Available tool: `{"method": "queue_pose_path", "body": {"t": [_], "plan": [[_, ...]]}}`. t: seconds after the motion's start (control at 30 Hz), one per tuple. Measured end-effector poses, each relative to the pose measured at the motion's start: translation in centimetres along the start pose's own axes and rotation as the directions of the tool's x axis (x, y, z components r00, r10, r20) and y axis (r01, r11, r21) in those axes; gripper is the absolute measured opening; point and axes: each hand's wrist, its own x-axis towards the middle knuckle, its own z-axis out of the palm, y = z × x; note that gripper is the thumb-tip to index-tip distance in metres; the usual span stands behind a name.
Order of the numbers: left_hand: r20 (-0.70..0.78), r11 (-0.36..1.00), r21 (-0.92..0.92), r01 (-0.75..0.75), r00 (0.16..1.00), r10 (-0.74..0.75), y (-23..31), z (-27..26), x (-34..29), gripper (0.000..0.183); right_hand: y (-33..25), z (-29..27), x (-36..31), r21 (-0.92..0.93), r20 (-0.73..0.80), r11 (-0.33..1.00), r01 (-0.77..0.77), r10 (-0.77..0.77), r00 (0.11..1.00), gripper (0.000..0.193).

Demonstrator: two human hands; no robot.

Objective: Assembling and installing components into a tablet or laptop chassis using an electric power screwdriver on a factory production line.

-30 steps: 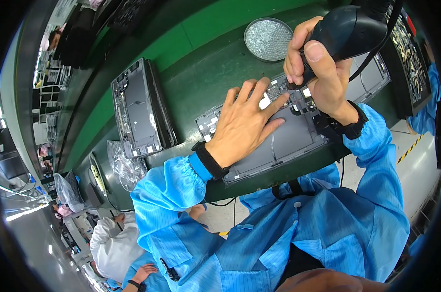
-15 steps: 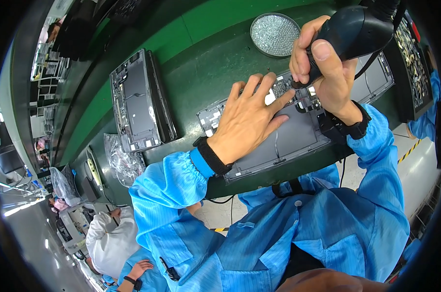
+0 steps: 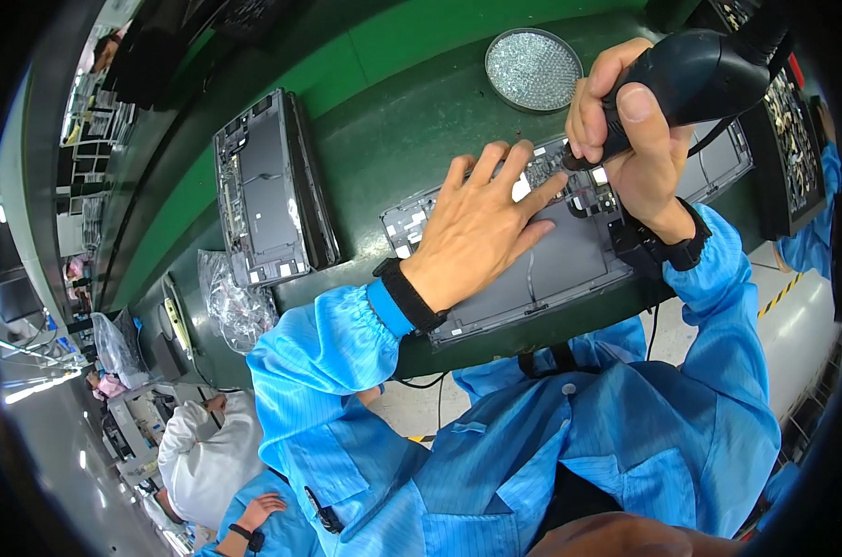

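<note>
An opened laptop base (image 3: pixel 579 251), dark grey with its inner board bare, lies on the green bench in front of me. My left hand (image 3: pixel 481 218) rests flat over its left part, fingers spread; the index fingertip lies close to the tool's nose. My right hand (image 3: pixel 639 148) is wrapped round a black corded tool (image 3: pixel 690 79), which looks like an electric screwdriver. Its nose points down at the board near the laptop's far edge; whether the tip touches is hidden. Past the tool, a round dish (image 3: pixel 533 71) holds many tiny silvery pieces.
A stack of opened laptop bases (image 3: pixel 265 190) stands at the left, beside crumpled clear plastic (image 3: pixel 231 302). A yellow-green tool (image 3: pixel 176 320) lies farther left. A black tray of small parts (image 3: pixel 797 139) sits far right. Other people work at lower left and far right.
The view has shifted slightly. My right hand and the screwdriver have moved a little to the right, the nose staying over the same area. My left hand stays on the laptop.
</note>
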Motion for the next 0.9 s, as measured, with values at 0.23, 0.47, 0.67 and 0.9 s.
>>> {"method": "queue_pose_path", "body": {"t": [0.23, 0.47, 0.67, 0.9], "plan": [[-0.007, 1.0, 0.021, -0.004, 1.0, 0.005, -0.03, 0.04, -0.09, 0.047, 0.05, 0.05, 0.03, -0.033, 0.013, 0.999, 0.011, -0.011, 1.0, 0.032], [-0.013, 0.999, 0.029, -0.018, 1.0, 0.019, -0.17, 0.1, -0.09, 0.047, 0.16, 0.17, -0.1, -0.012, 0.008, 1.0, 0.011, -0.011, 1.0, 0.032], [-0.027, 0.999, 0.037, -0.024, 0.999, 0.025, -0.2, 0.3, -0.11, 0.046, 0.02, 0.16, -0.05, -0.025, 0.022, 1.0, 0.015, -0.014, 1.0, 0.032], [-0.035, 0.999, 0.041, -0.031, 0.999, 0.033, -0.24, 0.44, -0.14, 0.045, 0.27, 0.69, -0.33, 0.022, -0.05, 1.0, 0.02, -0.019, 0.999, 0.029]]}}
